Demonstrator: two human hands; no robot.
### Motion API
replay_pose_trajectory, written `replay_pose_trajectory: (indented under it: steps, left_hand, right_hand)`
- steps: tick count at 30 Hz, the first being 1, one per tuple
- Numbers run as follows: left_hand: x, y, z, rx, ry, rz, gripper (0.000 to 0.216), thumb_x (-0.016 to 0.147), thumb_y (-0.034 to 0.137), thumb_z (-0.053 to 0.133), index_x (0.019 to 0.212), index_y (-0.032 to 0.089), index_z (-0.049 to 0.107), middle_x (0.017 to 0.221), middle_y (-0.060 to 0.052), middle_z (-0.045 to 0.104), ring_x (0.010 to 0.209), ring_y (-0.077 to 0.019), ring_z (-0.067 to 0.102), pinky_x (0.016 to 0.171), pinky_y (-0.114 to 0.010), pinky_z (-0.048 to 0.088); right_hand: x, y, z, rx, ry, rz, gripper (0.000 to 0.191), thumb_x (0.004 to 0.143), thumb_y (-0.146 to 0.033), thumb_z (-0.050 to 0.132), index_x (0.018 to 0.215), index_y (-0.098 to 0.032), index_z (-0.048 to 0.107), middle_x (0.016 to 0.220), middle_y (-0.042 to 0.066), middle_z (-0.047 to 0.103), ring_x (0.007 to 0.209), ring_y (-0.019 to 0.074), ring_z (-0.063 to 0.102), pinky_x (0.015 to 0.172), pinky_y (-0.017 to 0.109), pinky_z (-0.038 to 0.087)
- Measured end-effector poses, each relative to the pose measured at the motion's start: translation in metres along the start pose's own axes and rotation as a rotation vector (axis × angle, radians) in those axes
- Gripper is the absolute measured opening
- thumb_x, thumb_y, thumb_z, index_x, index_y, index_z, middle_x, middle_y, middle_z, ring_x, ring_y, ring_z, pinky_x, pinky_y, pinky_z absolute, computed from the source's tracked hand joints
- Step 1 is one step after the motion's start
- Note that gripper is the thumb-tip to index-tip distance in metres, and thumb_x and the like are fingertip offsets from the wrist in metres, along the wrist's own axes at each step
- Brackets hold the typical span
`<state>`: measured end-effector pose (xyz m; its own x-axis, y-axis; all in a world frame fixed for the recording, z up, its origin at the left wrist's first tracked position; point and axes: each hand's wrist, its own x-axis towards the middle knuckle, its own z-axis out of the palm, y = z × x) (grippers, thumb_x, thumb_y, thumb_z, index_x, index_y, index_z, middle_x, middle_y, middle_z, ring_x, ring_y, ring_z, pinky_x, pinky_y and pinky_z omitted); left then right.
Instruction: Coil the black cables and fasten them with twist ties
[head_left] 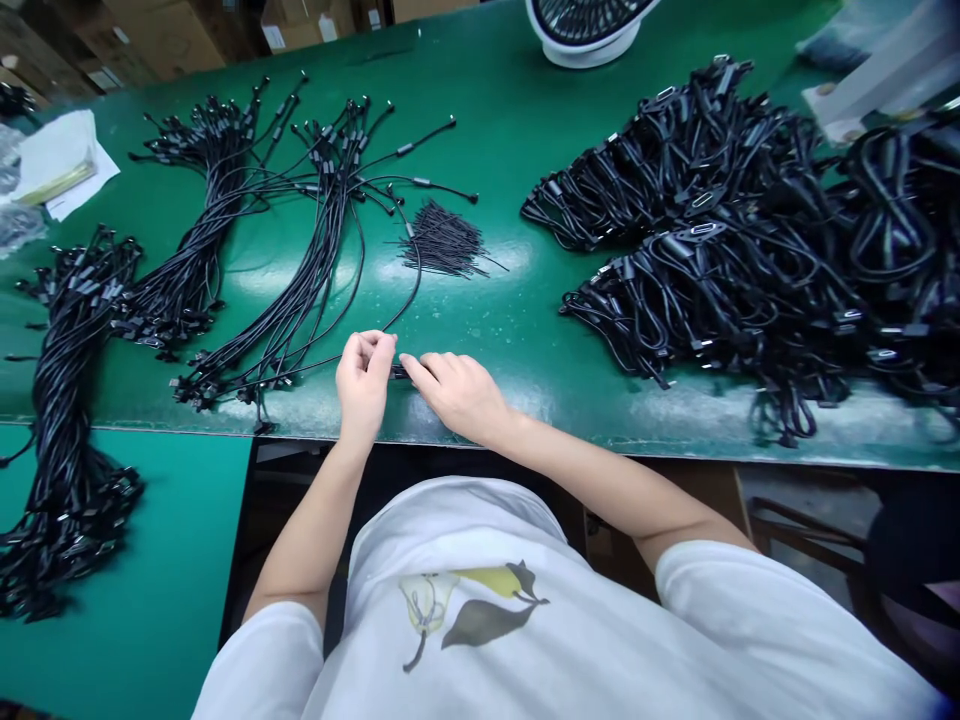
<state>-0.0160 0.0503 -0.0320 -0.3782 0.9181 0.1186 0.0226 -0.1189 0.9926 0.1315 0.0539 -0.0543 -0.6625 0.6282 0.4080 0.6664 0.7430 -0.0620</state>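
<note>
Near the front edge of the green table, my left hand pinches a black cable, thumb against the curled fingers. The cable runs up from the fingers toward the small pile of thin black ties. Close beside it on the right, my right hand is closed with its fingers bent over the cable's dark end; most of that part is hidden under the fingers. A loose bunch of black cables with grey sleeves lies just left of my hands.
Further left lie a second cable bunch and a third across the table edge. Coiled cables are heaped on the right. A white fan stands at the back, papers at the far left, cardboard boxes behind.
</note>
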Motion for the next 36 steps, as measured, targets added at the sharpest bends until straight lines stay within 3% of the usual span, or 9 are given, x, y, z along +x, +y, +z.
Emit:
replay_pose_trajectory:
  steps: [3, 7, 11, 15, 21, 24, 29, 33, 36]
  left_hand:
    - [-0.002, -0.003, 0.011, -0.099, 0.054, -0.109, 0.027, 0.087, 0.040, 0.061, 0.073, 0.019, 0.051, 0.087, -0.003, 0.063, 0.091, -0.0173, 0.069, 0.084, -0.031, 0.054]
    - [-0.004, 0.001, 0.021, -0.282, 0.080, -0.219, 0.018, 0.084, 0.028, 0.063, 0.082, 0.021, 0.046, 0.106, -0.006, 0.068, 0.104, -0.0185, 0.069, 0.096, -0.036, 0.052]
    - [-0.002, 0.003, 0.025, -0.311, 0.070, -0.230, 0.023, 0.080, 0.017, 0.062, 0.099, 0.021, 0.050, 0.103, -0.006, 0.072, 0.093, -0.0152, 0.070, 0.096, -0.035, 0.050]
    - [-0.001, 0.002, 0.027, -0.210, 0.169, -0.193, 0.021, 0.088, 0.032, 0.053, 0.104, 0.019, 0.056, 0.083, -0.002, 0.073, 0.065, -0.0111, 0.065, 0.087, -0.033, 0.052]
    - [-0.003, 0.001, 0.029, -0.271, 0.169, -0.141, 0.040, 0.096, 0.043, 0.034, 0.099, 0.016, 0.064, 0.060, 0.001, 0.066, 0.065, -0.0134, 0.068, 0.099, -0.037, 0.048]
    - [-0.004, -0.002, 0.027, -0.277, 0.100, -0.186, 0.048, 0.097, 0.051, 0.032, 0.095, 0.016, 0.065, 0.069, -0.002, 0.070, 0.064, -0.0136, 0.068, 0.095, -0.037, 0.050]
    - [-0.005, -0.006, 0.024, -0.343, -0.090, -0.205, 0.050, 0.095, 0.059, 0.036, 0.104, 0.018, 0.064, 0.107, -0.010, 0.073, 0.104, -0.0208, 0.069, 0.099, -0.037, 0.049]
    - [-0.004, -0.006, 0.028, -0.325, -0.076, -0.207, 0.048, 0.095, 0.060, 0.041, 0.104, 0.018, 0.062, 0.103, -0.011, 0.074, 0.097, -0.0202, 0.071, 0.095, -0.037, 0.051]
    - [-0.004, -0.005, 0.029, -0.315, -0.045, -0.200, 0.046, 0.094, 0.059, 0.043, 0.103, 0.017, 0.061, 0.099, -0.010, 0.074, 0.091, -0.0190, 0.072, 0.091, -0.036, 0.052]
  right_hand:
    - [0.003, -0.003, -0.001, 0.007, -0.090, 0.026, 0.043, 0.102, -0.024, 0.030, 0.141, -0.013, 0.044, 0.095, 0.010, 0.062, 0.079, 0.0181, 0.052, 0.063, 0.034, 0.031]
    - [0.005, -0.001, -0.002, 0.011, -0.216, 0.077, 0.044, 0.104, -0.029, 0.028, 0.144, -0.017, 0.041, 0.094, 0.008, 0.062, 0.070, 0.0155, 0.053, 0.056, 0.032, 0.028]
    - [0.004, 0.000, 0.001, 0.047, -0.185, 0.064, 0.040, 0.103, -0.023, 0.031, 0.135, -0.014, 0.052, 0.090, 0.008, 0.062, 0.073, 0.0159, 0.053, 0.058, 0.032, 0.030]
    - [0.004, 0.000, 0.005, 0.077, -0.071, 0.025, 0.038, 0.101, -0.018, 0.032, 0.128, -0.013, 0.058, 0.086, 0.007, 0.063, 0.075, 0.0173, 0.051, 0.060, 0.033, 0.031]
    - [0.004, -0.001, 0.009, 0.087, 0.035, -0.026, 0.040, 0.098, -0.013, 0.031, 0.124, -0.011, 0.061, 0.078, 0.006, 0.062, 0.071, 0.0177, 0.047, 0.059, 0.033, 0.029]
    - [0.001, 0.002, 0.013, 0.107, -0.007, 0.013, 0.037, 0.099, -0.015, 0.034, 0.125, -0.012, 0.060, 0.083, 0.007, 0.064, 0.073, 0.0170, 0.050, 0.060, 0.032, 0.031]
    - [-0.004, 0.009, 0.014, 0.201, -0.076, 0.114, 0.033, 0.103, -0.031, 0.037, 0.111, -0.013, 0.063, 0.087, 0.007, 0.064, 0.077, 0.0162, 0.056, 0.064, 0.028, 0.037]
    - [-0.007, 0.009, 0.005, 0.238, -0.088, 0.143, 0.040, 0.102, -0.039, 0.038, 0.123, -0.012, 0.059, 0.093, 0.009, 0.066, 0.080, 0.0170, 0.059, 0.067, 0.027, 0.041]
    - [-0.006, 0.008, -0.004, 0.349, -0.076, 0.181, 0.038, 0.102, -0.033, 0.037, 0.123, -0.012, 0.060, 0.097, 0.011, 0.066, 0.085, 0.0182, 0.061, 0.073, 0.029, 0.045]
